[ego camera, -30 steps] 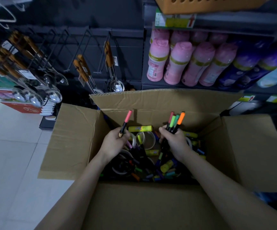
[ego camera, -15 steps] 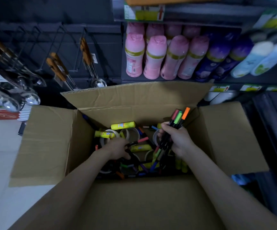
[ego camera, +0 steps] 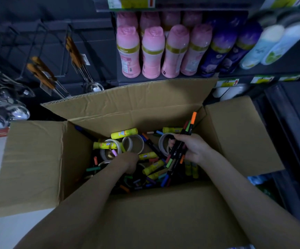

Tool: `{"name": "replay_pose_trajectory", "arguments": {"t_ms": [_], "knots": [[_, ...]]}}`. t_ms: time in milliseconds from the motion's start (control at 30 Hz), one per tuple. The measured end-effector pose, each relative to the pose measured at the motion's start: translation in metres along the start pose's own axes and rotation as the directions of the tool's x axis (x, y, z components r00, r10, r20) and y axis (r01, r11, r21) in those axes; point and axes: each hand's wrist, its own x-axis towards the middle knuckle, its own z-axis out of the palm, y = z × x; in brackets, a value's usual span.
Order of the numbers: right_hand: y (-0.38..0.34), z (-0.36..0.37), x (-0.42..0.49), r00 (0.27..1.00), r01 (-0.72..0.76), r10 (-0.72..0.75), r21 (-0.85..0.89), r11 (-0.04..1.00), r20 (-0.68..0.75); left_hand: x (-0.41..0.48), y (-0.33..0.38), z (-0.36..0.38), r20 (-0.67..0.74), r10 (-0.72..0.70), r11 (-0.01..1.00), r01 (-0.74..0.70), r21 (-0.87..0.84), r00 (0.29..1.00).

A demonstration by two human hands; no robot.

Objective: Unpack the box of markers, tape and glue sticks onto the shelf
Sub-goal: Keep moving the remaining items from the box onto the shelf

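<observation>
Cardboard box (ego camera: 37, 159) at frame centre, both hands inside.
The right hand (ego camera: 195, 150) curls its fingers round a bunch of markers (ego camera: 177, 150), tips up, likely collecting one load for the shelf (ego camera: 253, 73); the left hand (ego camera: 127, 162) dips among loose glue sticks (ego camera: 124, 133) and tape (ego camera: 133, 143), fingers hidden, grip unclear.

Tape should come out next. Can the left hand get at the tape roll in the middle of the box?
Probably yes: the left hand is down in the box right beside the tape roll, whose top is uncovered. Whether that hand already holds something, I cannot tell.
</observation>
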Motion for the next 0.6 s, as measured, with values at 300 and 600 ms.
{"name": "replay_pose_trajectory", "arguments": {"t_ms": [300,600], "knots": [[0.005,0.005,0.011,0.994,-0.061,0.061,0.012,0.998,-0.092,-0.004,0.004,0.008,-0.141,0.006,0.988,0.016,0.153,0.99],[0.011,0.0,0.02,0.994,-0.072,0.065,-0.082,0.994,-0.09,-0.008,-0.006,0.007,-0.146,0.119,0.976,-0.089,0.197,0.982]]}}
